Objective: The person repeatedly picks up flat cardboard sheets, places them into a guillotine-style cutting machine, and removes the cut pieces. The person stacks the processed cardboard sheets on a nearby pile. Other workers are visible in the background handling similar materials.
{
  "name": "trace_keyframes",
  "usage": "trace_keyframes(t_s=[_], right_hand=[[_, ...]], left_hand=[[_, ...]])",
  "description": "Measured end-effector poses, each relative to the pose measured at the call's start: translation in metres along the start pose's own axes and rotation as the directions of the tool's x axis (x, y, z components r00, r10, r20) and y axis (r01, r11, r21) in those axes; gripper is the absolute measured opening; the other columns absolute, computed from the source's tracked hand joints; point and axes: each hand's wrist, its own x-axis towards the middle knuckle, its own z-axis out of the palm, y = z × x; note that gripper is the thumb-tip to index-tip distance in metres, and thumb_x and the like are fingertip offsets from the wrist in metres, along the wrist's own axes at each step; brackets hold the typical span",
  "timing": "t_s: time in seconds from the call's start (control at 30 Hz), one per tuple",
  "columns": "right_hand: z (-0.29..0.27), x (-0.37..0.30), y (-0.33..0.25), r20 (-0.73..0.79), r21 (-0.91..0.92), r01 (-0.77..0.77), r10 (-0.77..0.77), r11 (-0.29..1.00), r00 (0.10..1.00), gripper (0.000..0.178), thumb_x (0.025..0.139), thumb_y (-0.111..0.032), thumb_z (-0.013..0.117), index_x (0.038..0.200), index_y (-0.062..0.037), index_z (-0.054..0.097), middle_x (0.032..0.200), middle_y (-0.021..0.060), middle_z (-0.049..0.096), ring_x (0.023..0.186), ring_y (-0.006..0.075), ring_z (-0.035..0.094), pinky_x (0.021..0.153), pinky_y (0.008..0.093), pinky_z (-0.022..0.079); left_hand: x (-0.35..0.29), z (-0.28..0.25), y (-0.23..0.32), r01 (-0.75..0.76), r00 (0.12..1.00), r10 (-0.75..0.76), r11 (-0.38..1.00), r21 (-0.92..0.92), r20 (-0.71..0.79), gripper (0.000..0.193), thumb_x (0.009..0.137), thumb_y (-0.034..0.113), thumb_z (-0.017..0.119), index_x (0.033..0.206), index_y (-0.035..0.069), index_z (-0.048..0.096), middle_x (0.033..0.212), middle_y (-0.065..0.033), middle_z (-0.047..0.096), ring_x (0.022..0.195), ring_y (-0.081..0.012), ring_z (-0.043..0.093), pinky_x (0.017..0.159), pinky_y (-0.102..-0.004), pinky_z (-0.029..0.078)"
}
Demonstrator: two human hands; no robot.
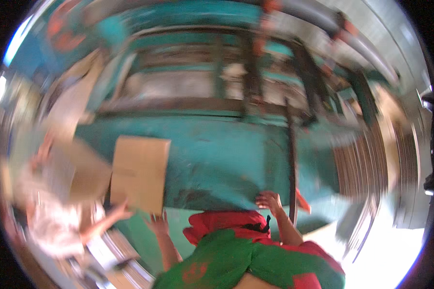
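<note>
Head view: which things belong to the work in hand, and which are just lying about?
Seemingly in use:
brown cardboard sheet, near the left hand, contact unclear
teal surface under it, right hand at its near edge
blurred cardboard by the co-worker

Probably lying about:
stacked brown sheets at right
flat pieces at lower left

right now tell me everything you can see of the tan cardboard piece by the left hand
The tan cardboard piece is a plain, flat-looking rectangle, its longer sides running away from the wearer, over the left part of the teal work surface. The wearer's left hand is by its near right corner, a co-worker's hand by its near left; blur hides whether either touches it.
</note>
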Motion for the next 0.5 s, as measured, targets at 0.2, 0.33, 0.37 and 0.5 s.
trace_keyframes(t_s=[0.2,0.33,0.37,0.5], right_hand=[[-0.016,-0.077,0.022,-0.25,-0.116,0.15,-0.175,0.982,0.952,0.033,0.094,-0.029,0.06,0.099,0.0037,0.064,0.085,0.0139,0.07,0.072,0.0177,0.069,0.063,0.0308,0.056],[-0.041,-0.119,0.035,-0.503,-0.019,0.224,-0.203,0.974,0.84,0.032,0.095,-0.027,0.059,0.088,0.0043,0.062,0.073,0.0135,0.069,0.067,0.0164,0.068,0.062,0.0312,0.055],[-0.05,-0.129,0.039,-0.584,0.045,0.219,-0.152,0.975,0.797,0.032,0.095,-0.026,0.058,0.085,0.0044,0.062,0.071,0.0135,0.068,0.066,0.0166,0.067,0.061,0.0313,0.055],[-0.107,-0.153,0.049,-0.78,0.172,0.348,-0.088,0.921,0.619,0.03,0.094,-0.025,0.059,0.082,0.0026,0.06,0.068,0.0097,0.063,0.058,0.0206,0.067,0.049,0.0302,0.054]], left_hand=[[-0.013,-0.042,-0.051,0.487,0.873,-0.228,0.472,0.735,-0.432,0.06,0.095,0.053,0.047,0.138,0.011,0.044,0.137,-0.0126,0.051,0.124,-0.0283,0.048,0.105,-0.0475,0.032],[-0.006,-0.015,-0.088,0.385,0.828,-0.363,-0.189,0.903,-0.428,0.05,0.097,0.046,0.047,0.131,0.01,0.049,0.127,-0.0111,0.057,0.115,-0.0247,0.053,0.098,-0.0443,0.038],[-0.008,-0.002,-0.099,0.285,0.808,-0.408,-0.36,0.888,-0.424,0.048,0.097,0.045,0.046,0.129,0.009,0.05,0.125,-0.0108,0.058,0.112,-0.0238,0.055,0.097,-0.0436,0.039],[-0.059,0.086,-0.157,-0.274,0.664,-0.588,-0.766,0.582,-0.462,0.039,0.099,0.038,0.046,0.122,0.008,0.056,0.115,-0.0093,0.065,0.103,-0.0202,0.06,0.09,-0.0404,0.044]])
